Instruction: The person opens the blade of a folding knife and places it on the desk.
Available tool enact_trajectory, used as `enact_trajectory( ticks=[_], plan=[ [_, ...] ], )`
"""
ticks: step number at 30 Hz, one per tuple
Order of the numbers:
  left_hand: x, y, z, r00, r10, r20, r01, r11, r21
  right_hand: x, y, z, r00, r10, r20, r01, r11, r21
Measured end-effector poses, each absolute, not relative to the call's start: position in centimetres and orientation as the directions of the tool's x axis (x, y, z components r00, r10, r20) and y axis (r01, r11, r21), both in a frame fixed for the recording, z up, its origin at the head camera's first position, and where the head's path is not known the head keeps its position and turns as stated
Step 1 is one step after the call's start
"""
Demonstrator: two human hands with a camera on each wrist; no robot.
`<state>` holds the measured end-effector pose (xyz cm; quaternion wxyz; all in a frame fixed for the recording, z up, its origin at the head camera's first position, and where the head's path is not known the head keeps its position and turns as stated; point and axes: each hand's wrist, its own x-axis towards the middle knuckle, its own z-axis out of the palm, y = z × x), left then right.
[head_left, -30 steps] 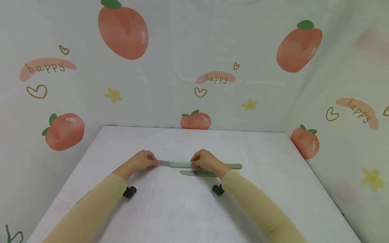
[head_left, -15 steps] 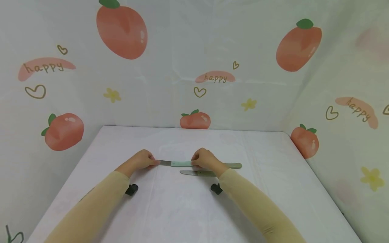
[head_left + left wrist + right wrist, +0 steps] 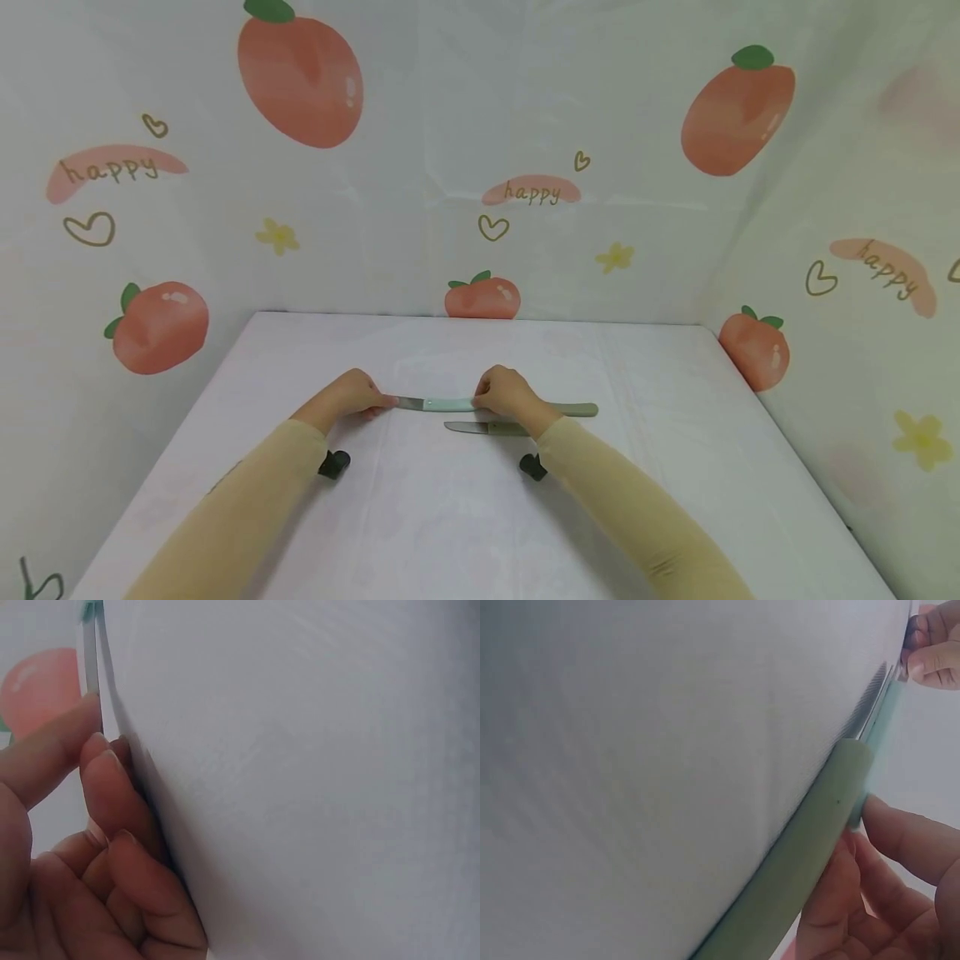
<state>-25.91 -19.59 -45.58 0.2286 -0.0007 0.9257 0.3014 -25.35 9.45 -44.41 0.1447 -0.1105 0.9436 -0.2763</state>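
A knife with a mint-green handle point(image 3: 448, 405) lies crosswise between my hands in the head view, its blade toward the left. My left hand point(image 3: 356, 394) pinches the tip end of that blade point(image 3: 90, 660) between thumb and fingers. At the handle's right end, my right hand point(image 3: 508, 392) pinches the mint handle. Nearer to me, a second knife with an olive-green handle point(image 3: 810, 840) rests on the table, its blade point(image 3: 467, 427) also pointing left. Another olive handle point(image 3: 576, 409) sticks out to the right from behind my right hand; its other end is hidden.
A white cloth covers the table point(image 3: 427, 517). Behind and at the sides stand white sheets printed with peaches, hearts and "happy". Black wrist mounts point(image 3: 334, 464) show below both forearms.
My left hand and forearm have edged slightly right, and the mint-handled knife has shifted a little the same way. The right hand keeps its hold; the olive-handled knives look unmoved.
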Motion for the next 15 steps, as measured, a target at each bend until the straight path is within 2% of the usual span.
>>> enact_trajectory(
  ticks=[9,15],
  plan=[
    [-25.65,-19.5,-45.55,-0.889,0.099,-0.446,-0.171,0.834,0.524,-25.38,9.43,-44.7,-0.942,-0.275,-0.193,-0.131,0.829,-0.543],
    [-25.1,-19.62,-45.55,-0.899,0.115,-0.423,-0.143,0.835,0.532,-25.31,10.03,-44.04,-0.934,-0.282,-0.221,-0.094,0.788,-0.608]
  ],
)
